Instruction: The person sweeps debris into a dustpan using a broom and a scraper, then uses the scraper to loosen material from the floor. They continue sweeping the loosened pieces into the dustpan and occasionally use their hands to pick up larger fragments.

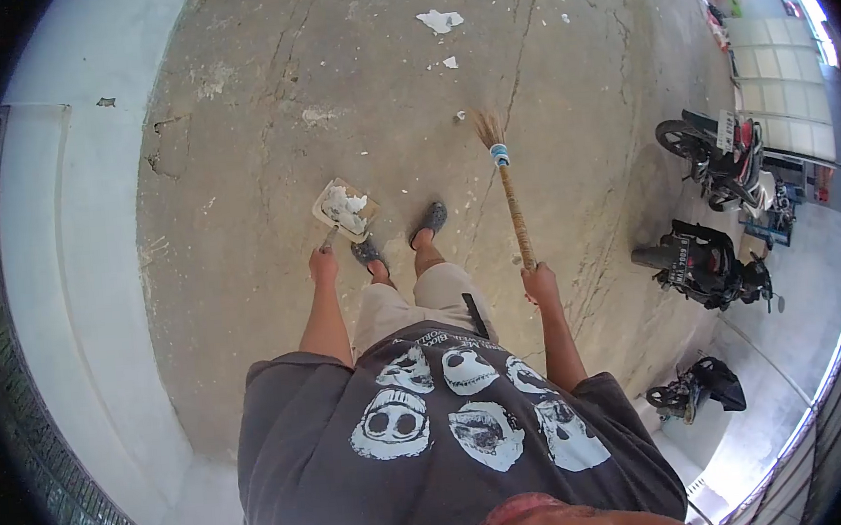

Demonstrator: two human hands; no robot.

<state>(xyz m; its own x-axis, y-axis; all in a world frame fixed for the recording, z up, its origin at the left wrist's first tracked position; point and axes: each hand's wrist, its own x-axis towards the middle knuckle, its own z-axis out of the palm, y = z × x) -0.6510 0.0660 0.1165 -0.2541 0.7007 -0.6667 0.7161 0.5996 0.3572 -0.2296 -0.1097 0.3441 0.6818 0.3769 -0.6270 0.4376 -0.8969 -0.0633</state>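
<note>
My left hand [323, 262] is closed around the handle of a dustpan [371, 210]. White flakes and scraps [344, 207] are heaped in the pan, which is held close to my feet in dark clogs [428, 225]. On the other side, my right hand [541, 285] grips the end of a short broom [514, 207] with a wrapped handle and a blue-and-white band. Its straw bristles [488, 129] point away from me, at or just above the floor. A small white scrap [460, 115] lies beside the bristle tips.
A large white flake [440, 21] and smaller pieces [450, 62] are scattered over the cracked concrete floor [239, 178]. Several motorbikes [703, 262] stand along the right side. A white wall [111, 235] runs along the left.
</note>
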